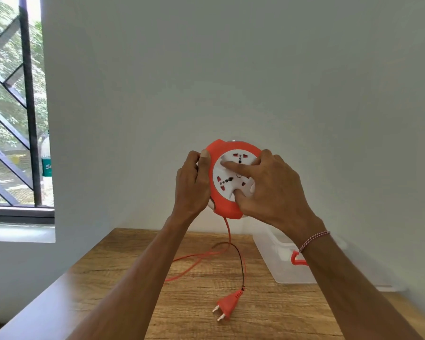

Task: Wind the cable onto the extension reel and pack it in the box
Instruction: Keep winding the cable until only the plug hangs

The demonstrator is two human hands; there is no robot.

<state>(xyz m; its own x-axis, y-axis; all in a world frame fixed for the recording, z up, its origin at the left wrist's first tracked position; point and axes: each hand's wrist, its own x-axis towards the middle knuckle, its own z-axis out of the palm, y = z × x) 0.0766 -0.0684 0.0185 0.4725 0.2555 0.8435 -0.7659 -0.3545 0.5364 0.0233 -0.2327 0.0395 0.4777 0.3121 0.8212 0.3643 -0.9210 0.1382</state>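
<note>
I hold a round orange extension reel (222,209) with a white socket face up in the air above the table. My left hand (192,185) grips its left rim, thumb on the front edge. My right hand (268,185) lies over the white face, with the index finger and thumb pressed into its recesses. An orange cable (228,231) hangs from the bottom of the reel and loops loosely on the wooden table (123,278). Its end lies near the front as an orange two-pin plug (227,305). A clear plastic box (275,261) stands to the right, partly hidden by my right forearm.
The table stands against a plain white wall. A window with a dark metal grille (27,106) is at the left, above a sill. An orange latch (296,260) shows on the box's near side. The box's clear lid (388,288) lies beyond my right arm.
</note>
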